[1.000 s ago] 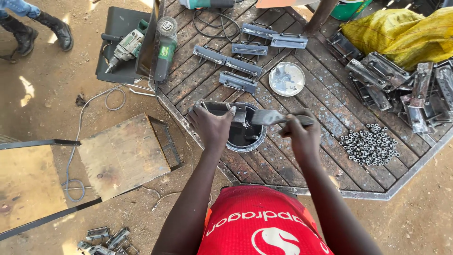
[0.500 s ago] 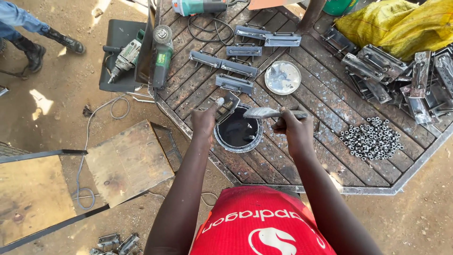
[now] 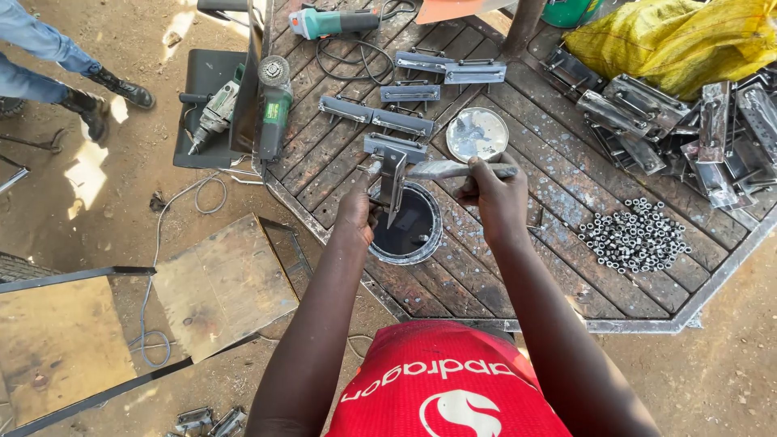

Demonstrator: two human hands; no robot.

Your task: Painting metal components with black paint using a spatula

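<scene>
Two hands are working over the round black opening in the slatted metal table. Left hand is curling its fingers closed around the lower leg of an angled steel bracket, which is standing just above them and tilting toward the hole. Right hand is wrapping its fingers tightly round a flat metal bar whose free end is reaching leftward from them to meet the bracket.

Risks, as judged: the bracket is hanging directly over the opening, so a loosened left grip could be dropping it inside; the bar could be skidding off the bracket edge and jabbing the left knuckles. Bare skin against cut steel edges is inviting nicks. A heap of small nuts is lying well to the right of the right fingers.
</scene>
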